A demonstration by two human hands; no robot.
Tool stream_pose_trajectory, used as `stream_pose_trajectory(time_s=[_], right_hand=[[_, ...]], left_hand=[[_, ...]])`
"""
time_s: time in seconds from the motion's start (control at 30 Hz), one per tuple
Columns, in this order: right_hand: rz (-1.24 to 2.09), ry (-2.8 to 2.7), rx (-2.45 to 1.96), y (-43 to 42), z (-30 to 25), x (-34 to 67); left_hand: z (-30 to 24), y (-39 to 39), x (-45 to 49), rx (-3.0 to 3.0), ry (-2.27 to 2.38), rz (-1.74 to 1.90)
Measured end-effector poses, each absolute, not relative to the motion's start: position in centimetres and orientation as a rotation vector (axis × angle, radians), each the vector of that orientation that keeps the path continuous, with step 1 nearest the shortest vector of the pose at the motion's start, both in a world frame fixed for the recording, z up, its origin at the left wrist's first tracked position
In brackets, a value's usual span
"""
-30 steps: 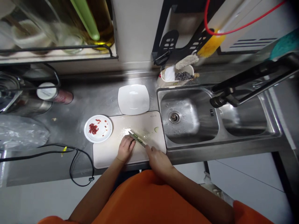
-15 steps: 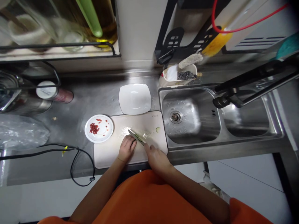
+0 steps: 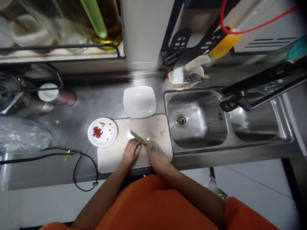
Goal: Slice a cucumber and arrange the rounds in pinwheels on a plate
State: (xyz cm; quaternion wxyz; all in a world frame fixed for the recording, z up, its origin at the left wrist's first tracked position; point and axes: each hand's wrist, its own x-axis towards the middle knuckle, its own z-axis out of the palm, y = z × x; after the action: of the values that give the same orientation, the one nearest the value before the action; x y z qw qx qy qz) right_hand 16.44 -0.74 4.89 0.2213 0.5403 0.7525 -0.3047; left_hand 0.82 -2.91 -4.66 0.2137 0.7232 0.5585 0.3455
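Note:
A pale cutting board (image 3: 112, 156) lies on the steel counter in front of me. My right hand (image 3: 157, 158) grips a knife (image 3: 137, 137) whose blade points up and left over the board, with small green pieces stuck on it. My left hand (image 3: 130, 152) rests curled on the board just left of the blade; what it presses on is hidden. A green slice (image 3: 163, 133) lies near the board's right edge, and pale chopped bits (image 3: 127, 135) lie by the knife tip.
A round white plate (image 3: 102, 132) with chopped red chilli sits left of the board. A square white plate (image 3: 139, 102) stands behind it. The sink (image 3: 196, 119) with a black faucet (image 3: 254, 89) is at the right. A black cable (image 3: 79, 166) loops at left.
My right hand and the knife have shifted a little left and away from me, closer to my left hand. The left hand has stayed put.

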Motion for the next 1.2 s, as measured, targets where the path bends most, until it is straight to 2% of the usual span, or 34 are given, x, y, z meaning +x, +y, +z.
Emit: stream_pose_trajectory(time_s=[0.3,0.63,1.2], right_hand=[[-0.898,2.02,1.617,-0.6,4.9,18.0],[-0.93,1.965,1.465,-2.5,8.2,19.2],[-0.925,1.959,1.464,-2.9,8.2,19.5]], left_hand=[[-5.0,-2.9,0.7,2.01,1.527,0.967],[-5.1,-3.2,0.6,2.064,1.59,0.935],[-5.3,-3.2,0.6,2.08,1.58,0.957]])
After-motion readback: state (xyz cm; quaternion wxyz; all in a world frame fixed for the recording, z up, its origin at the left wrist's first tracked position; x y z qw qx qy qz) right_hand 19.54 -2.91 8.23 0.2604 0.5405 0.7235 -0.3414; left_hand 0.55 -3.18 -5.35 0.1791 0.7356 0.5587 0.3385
